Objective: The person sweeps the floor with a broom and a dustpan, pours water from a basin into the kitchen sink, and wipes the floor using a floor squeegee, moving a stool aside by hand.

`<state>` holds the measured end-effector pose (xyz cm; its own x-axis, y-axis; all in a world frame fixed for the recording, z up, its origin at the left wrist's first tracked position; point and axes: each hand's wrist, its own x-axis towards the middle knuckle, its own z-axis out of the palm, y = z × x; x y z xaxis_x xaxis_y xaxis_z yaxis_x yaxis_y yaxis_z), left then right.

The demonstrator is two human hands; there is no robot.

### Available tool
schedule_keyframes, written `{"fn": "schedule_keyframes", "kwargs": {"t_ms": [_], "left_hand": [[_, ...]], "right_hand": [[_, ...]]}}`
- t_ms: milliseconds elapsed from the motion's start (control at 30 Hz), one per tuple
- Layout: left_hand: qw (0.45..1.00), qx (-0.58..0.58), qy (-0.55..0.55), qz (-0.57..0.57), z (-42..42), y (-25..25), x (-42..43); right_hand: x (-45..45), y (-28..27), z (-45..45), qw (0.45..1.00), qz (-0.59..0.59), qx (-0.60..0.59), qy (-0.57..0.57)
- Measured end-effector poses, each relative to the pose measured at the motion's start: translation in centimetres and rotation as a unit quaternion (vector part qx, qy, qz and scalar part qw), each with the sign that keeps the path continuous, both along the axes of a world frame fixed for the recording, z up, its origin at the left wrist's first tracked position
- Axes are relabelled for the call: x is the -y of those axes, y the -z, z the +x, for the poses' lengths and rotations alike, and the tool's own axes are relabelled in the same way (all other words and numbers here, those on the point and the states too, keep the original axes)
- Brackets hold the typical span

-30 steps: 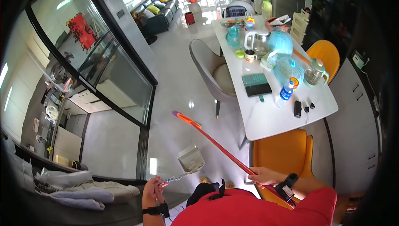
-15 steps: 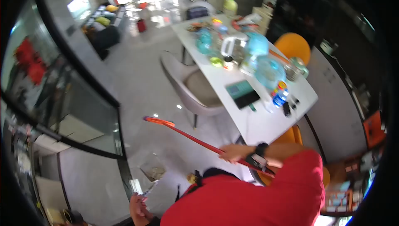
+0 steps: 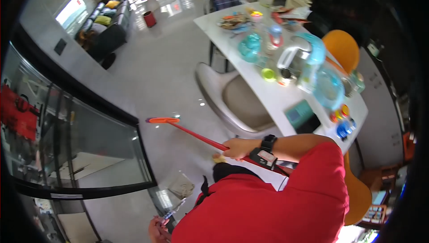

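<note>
Red, the broom [image 3: 201, 139] is slanting across mid-frame, the right hand [image 3: 240, 148] clasping its shaft; at lower left, the left hand [image 3: 157, 230] is gripping the dustpan [image 3: 182, 185] by its handle. Compared with a second ago, the broom's head is showing further left.

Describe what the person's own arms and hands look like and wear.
The right hand and left hand are ungloved. A red sleeve ends near the right elbow. The right wrist wears a black strap with a boxy black device bearing a pale label. The left sleeve and wrist can't be made out.
</note>
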<state>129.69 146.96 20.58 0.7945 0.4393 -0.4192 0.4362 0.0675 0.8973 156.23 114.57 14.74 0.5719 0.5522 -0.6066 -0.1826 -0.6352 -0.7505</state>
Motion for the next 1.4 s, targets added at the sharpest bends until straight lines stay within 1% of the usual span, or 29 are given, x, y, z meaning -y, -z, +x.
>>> {"fn": "schedule_keyframes", "kwargs": {"t_ms": [33, 67, 133, 167, 200, 233, 267, 300, 333, 367, 433, 467, 600, 667, 700, 733, 800, 833, 967, 1067, 1200, 1267, 1333, 1400], "left_hand": [[0.991, 0.017, 0.064, 0.117, 1.6, -0.9, -0.3], [0.991, 0.022, 0.046, 0.126, 3.3, -1.4, -1.0], [0.999, 0.027, 0.005, 0.032, 6.0, -1.9, -2.4], [0.999, 0.027, -0.011, 0.036, 6.9, 0.2, -5.0], [0.988, -0.075, -0.111, -0.075, 8.4, 3.6, -8.3], [0.945, -0.172, -0.204, -0.188, 8.6, 7.0, -11.3], [0.943, -0.168, -0.214, -0.191, 10.0, 6.9, -11.8], [0.948, -0.156, -0.199, -0.192, 11.9, 6.5, -12.2], [0.954, -0.143, -0.182, -0.192, 14.0, 6.2, -12.8], [0.952, -0.133, -0.191, -0.198, 17.6, 6.5, -14.5], [0.970, -0.140, -0.123, -0.158, 21.6, 6.1, -16.8], [0.970, -0.138, -0.123, -0.158, 23.9, 5.9, -18.0], [0.977, -0.152, -0.072, -0.129, 33.2, 5.3, -22.3], [0.976, -0.140, -0.071, -0.153, 37.2, 5.1, -24.0], [0.977, -0.136, -0.057, -0.156, 39.3, 5.5, -25.5], [0.977, -0.131, -0.050, -0.158, 41.9, 6.1, -26.9], [0.983, -0.101, -0.009, -0.151, 46.1, 6.6, -29.3], [0.982, -0.126, 0.048, -0.134, 48.5, 6.4, -30.6], [0.978, -0.129, 0.110, -0.123, 57.3, 6.2, -33.3], [0.976, -0.130, 0.113, -0.131, 64.2, 7.4, -35.5], [0.980, -0.118, 0.079, -0.141, 73.7, 9.3, -37.3], [0.977, -0.116, 0.062, -0.168, 78.6, 10.0, -38.4], [0.976, -0.114, 0.058, -0.179, 82.8, 9.7, -39.5], [0.971, -0.110, 0.006, -0.211, 87.7, 8.5, -39.8]], "right_hand": [[-0.9, 0.1, 1.8, 1.000, 0.001, -0.015, -0.023], [-1.7, -0.1, 4.1, 0.999, -0.003, -0.023, -0.047], [-2.9, 0.8, 8.1, 0.998, 0.013, -0.053, -0.037], [-3.7, 0.9, 9.9, 0.998, 0.009, -0.052, -0.037], [-4.4, 0.6, 11.4, 0.997, 0.010, -0.051, -0.051], [-5.2, 0.0, 12.8, 0.998, 0.022, -0.056, -0.030], [-5.9, -0.6, 14.1, 0.997, 0.034, -0.062, -0.008], [-6.7, -0.9, 15.6, 0.996, 0.034, -0.085, -0.003], [-7.3, -0.8, 16.9, 0.996, 0.032, -0.082, -0.011], [-8.9, -0.7, 20.1, 0.995, 0.029, -0.091, -0.007], [-10.3, -0.9, 22.4, 0.994, 0.028, -0.106, 0.008], [-11.4, -1.0, 23.7, 0.994, 0.029, -0.105, 0.008], [-15.9, -0.8, 28.3, 0.992, 0.001, -0.113, 0.060], [-17.8, -1.0, 30.1, 0.988, 0.010, -0.127, 0.089], [-18.7, -0.9, 31.2, 0.984, 0.011, -0.135, 0.118], [-19.2, -1.0, 32.7, 0.984, 0.010, -0.128, 0.124], [-20.2, -1.5, 34.7, 0.978, 0.009, -0.144, 0.152], [-20.8, -2.1, 35.7, 0.978, 0.000, -0.137, 0.156], [-22.5, -1.3, 40.5, 0.971, 0.005, -0.133, 0.199], [-23.9, -0.6, 45.8, 0.960, 0.022, -0.153, 0.235], [-25.3, 0.9, 55.2, 0.958, 0.014, -0.166, 0.233], [-26.3, 1.4, 60.2, 0.958, 0.010, -0.168, 0.230], [-27.6, 0.4, 64.6, 0.960, 0.010, -0.175, 0.220], [-28.5, -0.3, 69.8, 0.963, 0.012, -0.171, 0.210]]}}
